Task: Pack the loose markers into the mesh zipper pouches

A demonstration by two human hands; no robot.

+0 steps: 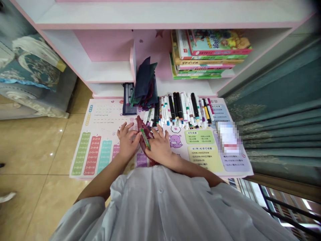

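Note:
A dark red mesh pouch (pixel 139 123) lies on the printed desk mat in front of me. A green marker (pixel 145 138) is at its opening, slanting between my two hands. My left hand (pixel 128 142) grips the pouch's left edge near the marker's upper end, with its other fingers raised and spread. On the right side, my right hand (pixel 159 145) holds the pouch from above, with its thumb by the marker's lower end. Just beyond my hands lies a wide row of markers (pixel 185 107), with white, black and coloured barrels.
A pile of dark mesh pouches (pixel 145 83) stands behind the markers, beside a navy pouch (pixel 129 108) holding several pens. Stacked books (pixel 210 62) fill the right shelf. A phone with a blurred screen (pixel 228 137) lies at the mat's right. A teal curtain (pixel 281 97) hangs alongside.

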